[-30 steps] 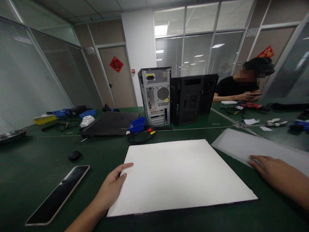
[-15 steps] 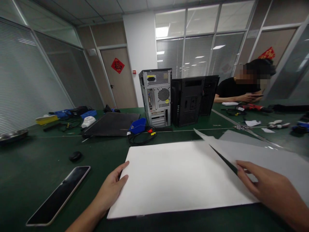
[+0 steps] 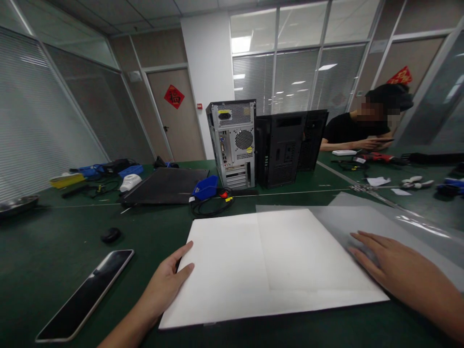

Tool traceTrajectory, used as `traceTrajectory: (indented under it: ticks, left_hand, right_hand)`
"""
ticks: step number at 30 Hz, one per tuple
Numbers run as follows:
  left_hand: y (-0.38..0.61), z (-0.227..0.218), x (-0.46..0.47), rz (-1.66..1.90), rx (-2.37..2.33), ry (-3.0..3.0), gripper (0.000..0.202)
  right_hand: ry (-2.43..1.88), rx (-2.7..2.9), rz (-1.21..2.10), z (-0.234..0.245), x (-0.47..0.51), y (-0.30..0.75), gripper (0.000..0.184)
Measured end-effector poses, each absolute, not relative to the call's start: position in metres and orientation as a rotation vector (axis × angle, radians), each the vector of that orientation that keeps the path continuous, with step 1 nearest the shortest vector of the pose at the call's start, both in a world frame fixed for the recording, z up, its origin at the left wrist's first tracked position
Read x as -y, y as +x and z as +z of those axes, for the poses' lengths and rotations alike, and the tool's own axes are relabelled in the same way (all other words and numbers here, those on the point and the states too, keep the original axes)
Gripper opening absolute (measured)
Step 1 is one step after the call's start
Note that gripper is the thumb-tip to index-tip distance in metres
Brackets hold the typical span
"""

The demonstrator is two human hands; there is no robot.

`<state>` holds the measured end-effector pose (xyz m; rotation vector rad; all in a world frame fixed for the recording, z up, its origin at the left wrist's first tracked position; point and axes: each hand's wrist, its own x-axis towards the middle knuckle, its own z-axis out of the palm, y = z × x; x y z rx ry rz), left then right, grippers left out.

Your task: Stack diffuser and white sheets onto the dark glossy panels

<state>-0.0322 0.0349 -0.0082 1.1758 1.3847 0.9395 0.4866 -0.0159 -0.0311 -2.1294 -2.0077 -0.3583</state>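
Note:
A large white sheet (image 3: 232, 270) lies flat on the green table (image 3: 54, 251) in front of me. My left hand (image 3: 165, 285) rests on its left edge, fingers stretched out and thumb on top. A thin translucent sheet (image 3: 326, 227) lies partly over the white sheet's right half and runs off to the right. My right hand (image 3: 391, 268) lies flat on this translucent sheet with fingers spread, near the white sheet's right edge.
A smartphone (image 3: 85, 292) lies at the near left, a black mouse (image 3: 111, 235) beyond it. Further back are a dark panel (image 3: 166, 184), a blue bin (image 3: 206, 187) with cable, and computer cases (image 3: 234, 142). A seated person (image 3: 362, 128) works at the far right among tools.
My right hand slid the translucent sheet from the right leftwards, so it now overlaps the white sheet's right half. My left hand stayed on the left edge.

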Motion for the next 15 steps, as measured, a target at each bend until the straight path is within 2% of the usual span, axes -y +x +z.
traceTrajectory:
  ticks: [4, 8, 11, 15]
  left_hand:
    - [-0.035, -0.014, -0.037, 0.955, -1.373, 1.21, 0.078]
    - [-0.033, -0.012, -0.037, 0.962, -1.4, 1.245, 0.076]
    - [-0.031, -0.01, -0.037, 0.972, -1.401, 1.237, 0.075]
    - [-0.03, -0.008, -0.036, 0.996, -1.396, 1.211, 0.075]
  right_hand:
    - [-2.223, 2.004, -0.206, -0.038, 0.013, 0.497, 0.064]
    - [-2.026, 2.157, -0.127, -0.035, 0.018, 0.473, 0.057]
    - [-1.888, 2.227, -0.137, -0.03, 0.02, 0.463, 0.056]
    - [-1.936, 2.171, -0.189, -0.03, 0.018, 0.475, 0.054]
